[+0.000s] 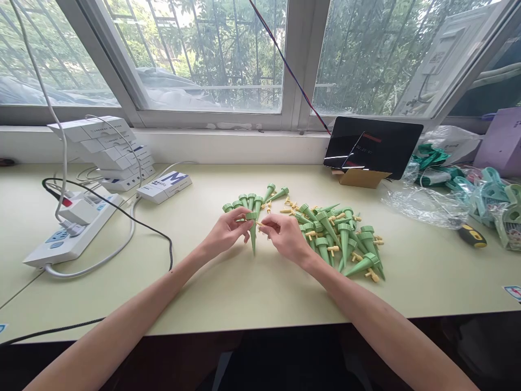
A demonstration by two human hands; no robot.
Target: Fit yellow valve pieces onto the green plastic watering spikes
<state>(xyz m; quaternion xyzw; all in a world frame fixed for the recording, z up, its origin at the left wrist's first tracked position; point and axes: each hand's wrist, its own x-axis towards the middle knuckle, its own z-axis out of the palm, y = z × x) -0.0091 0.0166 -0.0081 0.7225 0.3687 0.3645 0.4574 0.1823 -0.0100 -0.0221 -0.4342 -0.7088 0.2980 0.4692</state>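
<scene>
With my left fingers [236,213] I pinch a green spike [253,232] near its wide end, tip down over the tabletop [203,296], while my right fingers [272,219] pinch a small yellow piece [259,224] just beside it, left of the heaped green spikes [344,237].

Matt plastic, the green spikes [344,241] were — plastic too, the yellow fittings [334,248]! The tabletop [203,298] looked smooth, the tablet [382,146] gleamed glossy, its stand [363,178] was matt cardboard — and the clear wrap [427,206] shone, crinkled plastic.
</scene>
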